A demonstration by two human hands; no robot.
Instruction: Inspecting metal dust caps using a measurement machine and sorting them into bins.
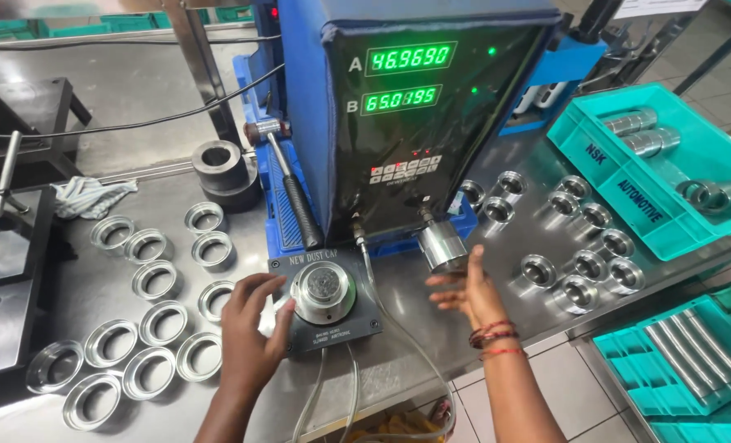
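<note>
My left hand [249, 328] rests on the left edge of a small dark gauge block [357, 321], fingertips next to the round metal fixture [323, 292] on top of it. It holds nothing that I can see. My right hand [469, 294] hovers open, fingers spread, just right of the block and below a shiny metal cylinder probe [441, 246] on a hose. Behind stands a blue measuring unit [414, 98] with two green number displays.
Several large steel rings [159, 280] lie on the steel table at the left. Several smaller steel cups [580, 292] lie at the right. Teal trays [669, 221] with metal parts sit at the right. A hammer [287, 180], a dark ring [219, 164] and a rag [86, 197] lie behind.
</note>
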